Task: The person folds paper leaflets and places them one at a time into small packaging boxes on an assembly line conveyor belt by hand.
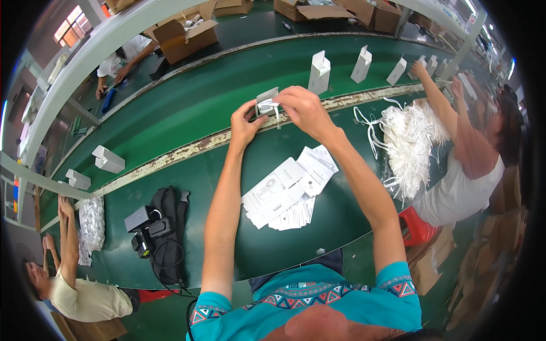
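Upper centre: left hand (244, 125) clamps an open carton (264, 104), seemingly steadying it; right hand (307, 111) pinches a white cord (278, 117).

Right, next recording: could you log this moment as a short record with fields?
Left hand: left hand grips a small open box
Right hand: right hand pinches a white piece at the box's opening
Between forearms: overlapping printed sheets on the dark green table
Right of them: heap of white cords
Left of them: black bag
Beyond: open white boxes
Others: people at far left, far right and across
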The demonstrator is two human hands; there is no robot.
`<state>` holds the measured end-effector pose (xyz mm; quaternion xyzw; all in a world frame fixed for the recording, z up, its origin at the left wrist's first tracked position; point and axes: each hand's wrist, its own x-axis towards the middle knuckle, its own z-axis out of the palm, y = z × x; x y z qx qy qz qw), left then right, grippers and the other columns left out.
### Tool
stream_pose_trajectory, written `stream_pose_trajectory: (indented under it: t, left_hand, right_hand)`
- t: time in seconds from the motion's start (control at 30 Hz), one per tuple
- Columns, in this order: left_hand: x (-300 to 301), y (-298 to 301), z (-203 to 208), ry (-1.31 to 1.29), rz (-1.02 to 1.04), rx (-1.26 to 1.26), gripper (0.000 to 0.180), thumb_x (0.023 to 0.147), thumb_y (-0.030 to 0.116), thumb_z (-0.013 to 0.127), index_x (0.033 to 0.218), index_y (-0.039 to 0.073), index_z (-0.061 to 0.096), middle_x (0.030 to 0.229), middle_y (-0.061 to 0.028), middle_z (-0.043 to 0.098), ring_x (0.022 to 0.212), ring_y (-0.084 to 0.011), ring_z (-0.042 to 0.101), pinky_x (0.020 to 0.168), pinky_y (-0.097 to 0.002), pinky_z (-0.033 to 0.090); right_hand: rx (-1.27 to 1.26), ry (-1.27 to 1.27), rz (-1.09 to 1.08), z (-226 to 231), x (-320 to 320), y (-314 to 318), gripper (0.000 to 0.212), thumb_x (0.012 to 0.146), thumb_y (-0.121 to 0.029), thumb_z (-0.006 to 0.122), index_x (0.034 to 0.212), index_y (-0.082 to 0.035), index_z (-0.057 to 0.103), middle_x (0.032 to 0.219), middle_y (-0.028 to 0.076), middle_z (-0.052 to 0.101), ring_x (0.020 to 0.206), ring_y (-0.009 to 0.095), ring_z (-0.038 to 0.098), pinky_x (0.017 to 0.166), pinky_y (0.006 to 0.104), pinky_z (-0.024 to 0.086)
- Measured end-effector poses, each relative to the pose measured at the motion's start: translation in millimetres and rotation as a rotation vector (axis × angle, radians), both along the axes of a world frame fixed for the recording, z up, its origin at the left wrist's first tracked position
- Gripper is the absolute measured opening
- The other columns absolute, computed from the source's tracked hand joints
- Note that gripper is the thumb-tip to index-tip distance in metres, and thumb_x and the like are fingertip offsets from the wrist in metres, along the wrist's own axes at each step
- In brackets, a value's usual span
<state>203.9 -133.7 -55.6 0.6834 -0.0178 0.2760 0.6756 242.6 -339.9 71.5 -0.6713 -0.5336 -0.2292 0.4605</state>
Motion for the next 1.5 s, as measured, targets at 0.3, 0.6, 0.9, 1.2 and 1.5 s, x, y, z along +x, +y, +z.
stream_pose_trajectory:
  t: [0.3,0.6,0.9,1.2,1.5]
  left_hand:
    - [-0.7,8.4,-3.1,-0.017,0.010,0.002,0.052,0.076,-0.013,0.077,0.125,-0.005,0.060,0.123,-0.0107,0.064,0.115,-0.0203,0.063,0.105,-0.0351,0.051]
    - [-4.4,8.6,-5.4,-0.057,0.026,-0.044,0.052,0.074,-0.010,0.075,0.124,-0.005,0.060,0.119,-0.0100,0.066,0.113,-0.0173,0.063,0.105,-0.0333,0.049]
    - [0.8,5.7,-6.4,-0.094,0.024,0.002,0.051,0.073,-0.010,0.074,0.122,-0.004,0.061,0.118,-0.0090,0.066,0.111,-0.0171,0.063,0.105,-0.0326,0.049]
    - [0.6,12.6,-11.5,-0.043,0.281,-0.042,0.054,0.078,-0.005,0.078,0.128,-0.007,0.057,0.124,-0.0155,0.065,0.115,-0.0220,0.064,0.104,-0.0349,0.050]
    - [1.6,55.9,-15.6,-0.076,0.784,0.042,0.050,0.079,0.003,0.080,0.125,-0.004,0.061,0.115,-0.0182,0.070,0.103,-0.0269,0.070,0.092,-0.0372,0.054]
  right_hand:
    - [-0.238,-0.445,-0.178,7.4,-1.2,31.2,0.030,0.070,0.007,0.066,0.099,-0.001,0.069,0.093,0.009,0.064,0.086,0.028,0.064,0.073,0.0408,0.054]
    - [-0.394,-0.463,-0.225,3.9,-8.5,39.8,0.023,0.072,0.003,0.066,0.095,0.001,0.066,0.095,0.011,0.061,0.089,0.028,0.063,0.076,0.0400,0.053]
    - [-0.331,-0.527,-0.212,-17.1,2.7,55.9,0.023,0.066,-0.001,0.071,0.088,0.000,0.066,0.094,0.011,0.063,0.092,0.027,0.061,0.077,0.0377,0.050]
    - [-0.141,-0.178,-0.287,-23.7,-22.2,9.8,0.026,0.080,0.003,0.067,0.104,-0.005,0.073,0.104,0.008,0.068,0.097,0.028,0.062,0.081,0.0396,0.048]
    - [-0.469,0.824,-0.036,-71.5,-16.9,-100.9,0.019,0.085,-0.017,0.081,0.088,-0.003,0.069,0.074,-0.002,0.062,0.065,0.007,0.052,0.057,0.0237,0.041]
